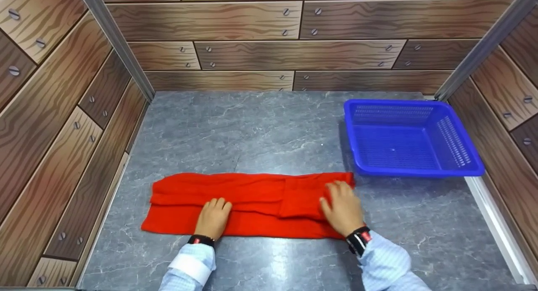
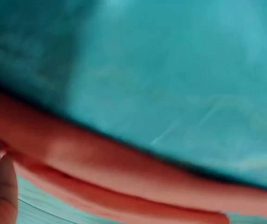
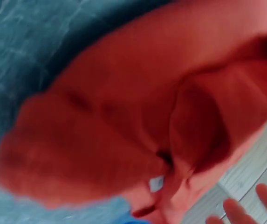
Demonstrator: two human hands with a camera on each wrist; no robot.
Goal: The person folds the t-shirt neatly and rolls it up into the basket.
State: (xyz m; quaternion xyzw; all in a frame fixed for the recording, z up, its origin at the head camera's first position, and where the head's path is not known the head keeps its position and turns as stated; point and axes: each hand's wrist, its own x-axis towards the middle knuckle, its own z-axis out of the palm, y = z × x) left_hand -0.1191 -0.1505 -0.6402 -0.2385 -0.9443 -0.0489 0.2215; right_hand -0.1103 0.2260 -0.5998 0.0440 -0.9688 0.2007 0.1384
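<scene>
Resting on the red cloth point(image 1: 252, 194), the left hand point(image 1: 213, 219) has its fingers extended and close together; I see no grip. Right hand point(image 1: 342, 209): fingers loosely spread, slightly blurred, nothing grasped; I cannot tell from my feeds whether they touch the fabric below. The cloth is a long folded strip, long axis running left to right, short ends facing the side walls. It lies flat on the grey worktop point(image 1: 235, 131), extending beneath both hands: left hand left of its middle, at the near edge; right hand over its right end, where extra layers overlap.
</scene>
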